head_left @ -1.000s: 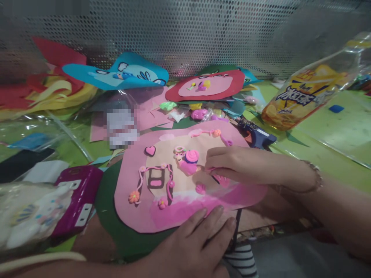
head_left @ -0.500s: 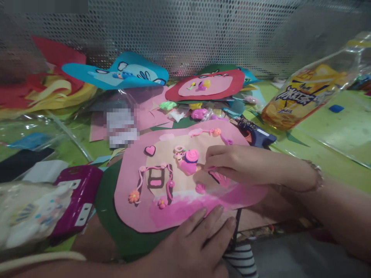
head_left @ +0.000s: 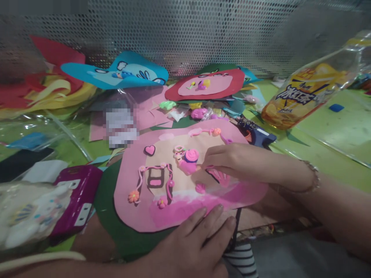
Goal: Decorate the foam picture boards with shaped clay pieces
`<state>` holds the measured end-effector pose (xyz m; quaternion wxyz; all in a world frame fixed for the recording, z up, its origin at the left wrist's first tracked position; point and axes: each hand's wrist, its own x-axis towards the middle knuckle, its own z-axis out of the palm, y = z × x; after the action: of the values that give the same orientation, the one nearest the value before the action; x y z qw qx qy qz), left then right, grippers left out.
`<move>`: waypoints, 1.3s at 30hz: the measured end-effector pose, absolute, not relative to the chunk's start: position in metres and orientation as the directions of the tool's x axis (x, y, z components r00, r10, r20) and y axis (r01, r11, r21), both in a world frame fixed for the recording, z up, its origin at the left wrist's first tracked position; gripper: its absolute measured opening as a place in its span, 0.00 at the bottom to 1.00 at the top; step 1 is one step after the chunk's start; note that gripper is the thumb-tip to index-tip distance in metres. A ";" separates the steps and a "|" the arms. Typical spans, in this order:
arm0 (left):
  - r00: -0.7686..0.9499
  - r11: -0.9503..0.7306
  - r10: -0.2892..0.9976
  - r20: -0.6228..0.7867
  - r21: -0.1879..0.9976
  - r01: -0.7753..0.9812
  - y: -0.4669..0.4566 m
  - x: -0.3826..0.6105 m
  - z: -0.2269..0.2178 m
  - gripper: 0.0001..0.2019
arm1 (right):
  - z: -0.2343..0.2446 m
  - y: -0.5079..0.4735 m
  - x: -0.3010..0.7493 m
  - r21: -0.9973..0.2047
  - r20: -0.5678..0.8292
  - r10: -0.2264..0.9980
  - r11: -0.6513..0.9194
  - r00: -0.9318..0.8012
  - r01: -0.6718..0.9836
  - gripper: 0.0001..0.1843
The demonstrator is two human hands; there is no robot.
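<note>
A pink foam picture board (head_left: 136, 208) on a dark green backing lies in front of me. It carries a small pink clay figure (head_left: 188, 161), a heart (head_left: 150, 150), a little doorway with flowers and pink shells. My left hand (head_left: 197, 239) lies flat on the board's near edge with fingers spread, holding it down. My right hand (head_left: 232, 160) rests on the board's right side, fingertips pinched together at the clay figure's right edge. Whether anything sits in the pinch is too small to make out.
Foam cut-outs fill the back: a blue one (head_left: 121, 73), a red-and-pink one (head_left: 208, 85), red and yellow scraps at left. A magenta case (head_left: 75, 197) and a white bag lie at left. A glue gun (head_left: 256, 135) and a tilted drink bottle (head_left: 307, 96) stand at right. Perforated metal wall behind.
My right hand has crept slightly left and up against the clay figure. My left hand and the board have stayed in place.
</note>
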<state>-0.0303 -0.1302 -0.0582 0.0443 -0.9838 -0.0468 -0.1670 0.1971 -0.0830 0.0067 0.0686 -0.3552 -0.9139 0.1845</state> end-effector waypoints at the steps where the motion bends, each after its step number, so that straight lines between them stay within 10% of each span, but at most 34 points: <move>1: 0.937 -0.992 0.083 0.339 -0.066 0.112 -0.130 -0.031 -0.058 0.17 | 0.007 -0.083 0.197 -0.377 -0.010 0.681 0.676 -0.733 0.633 0.11; 39: 0.946 -0.997 0.055 0.320 -0.034 0.070 -0.132 -0.030 -0.059 0.12 | 0.018 -0.086 0.193 -0.293 -0.088 0.694 0.667 -0.714 0.685 0.13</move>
<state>-0.0298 -0.1316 -0.0588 0.0225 -0.9861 -0.0316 -0.1616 0.1928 -0.0863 0.0185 0.0153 -0.3777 -0.9129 0.1540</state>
